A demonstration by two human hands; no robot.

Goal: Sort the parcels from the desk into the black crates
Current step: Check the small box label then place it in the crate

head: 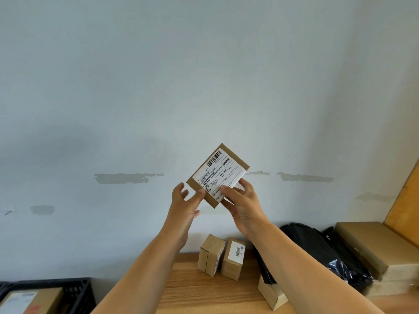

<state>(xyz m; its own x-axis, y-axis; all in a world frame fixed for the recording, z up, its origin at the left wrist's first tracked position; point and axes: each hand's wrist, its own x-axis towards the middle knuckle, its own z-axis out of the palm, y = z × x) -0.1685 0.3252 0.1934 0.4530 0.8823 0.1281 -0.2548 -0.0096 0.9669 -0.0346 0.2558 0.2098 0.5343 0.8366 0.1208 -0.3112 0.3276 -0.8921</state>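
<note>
Right hand [243, 207] pinches our labelled parcel [218, 175] aloft before the wall; left hand [184, 205] touches its edge, fingers spread.
We see the desk [204, 295], then a black crate [77, 293] lower left, then two small boxes [221, 257]. We risk dropping it: a corner pinch could slip.

Pale wall [204, 75] fills most of the view, marked with grey patches [127, 178] (scraped paint or filler, cannot tell). Orange board [405, 200] leans at far right.
</note>
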